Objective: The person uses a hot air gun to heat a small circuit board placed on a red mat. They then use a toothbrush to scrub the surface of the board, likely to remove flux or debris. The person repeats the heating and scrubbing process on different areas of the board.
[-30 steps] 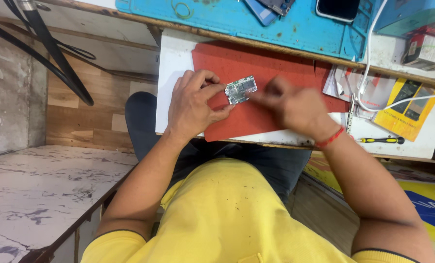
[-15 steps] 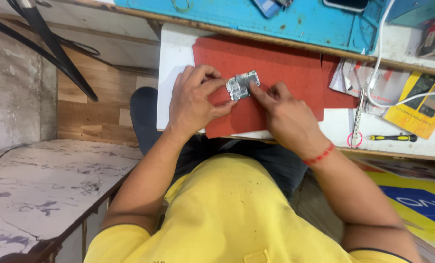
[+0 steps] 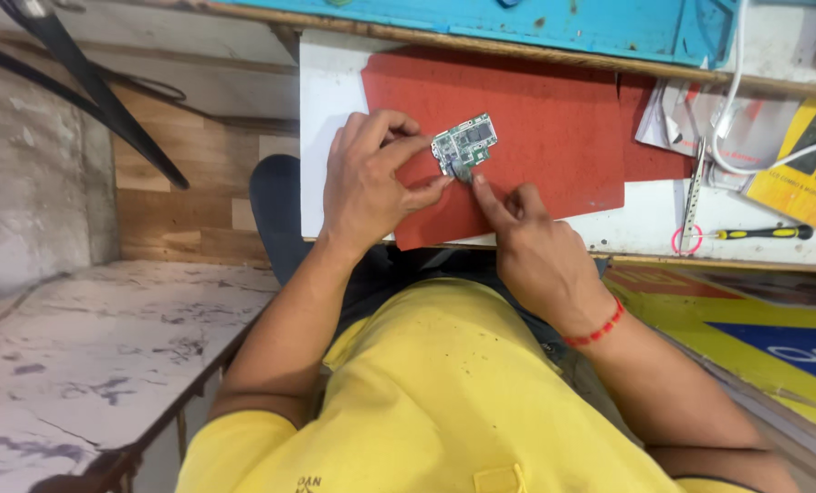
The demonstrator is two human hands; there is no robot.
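A small green circuit board (image 3: pixel 465 144) lies on a red work mat (image 3: pixel 554 128) on a white desk. My left hand (image 3: pixel 367 178) pinches the board's left and lower edges with thumb and fingers. My right hand (image 3: pixel 531 251) reaches from the lower right, its index fingertip touching the board's lower edge next to a small metal part. The right wrist wears a red bead bracelet (image 3: pixel 598 330).
A yellow-handled screwdriver (image 3: pixel 764 233) and a thin metal tool (image 3: pixel 694 196) lie on the white desk (image 3: pixel 326 137) at right, beside a yellow booklet (image 3: pixel 805 173) and white cable (image 3: pixel 746 110). A blue bench top (image 3: pixel 554 23) runs behind. A marbled surface (image 3: pixel 88 365) sits lower left.
The view has shifted, so the board now sits lower and more central. My right hand slid down from covering the board's right side to touching its lower edge with one fingertip.
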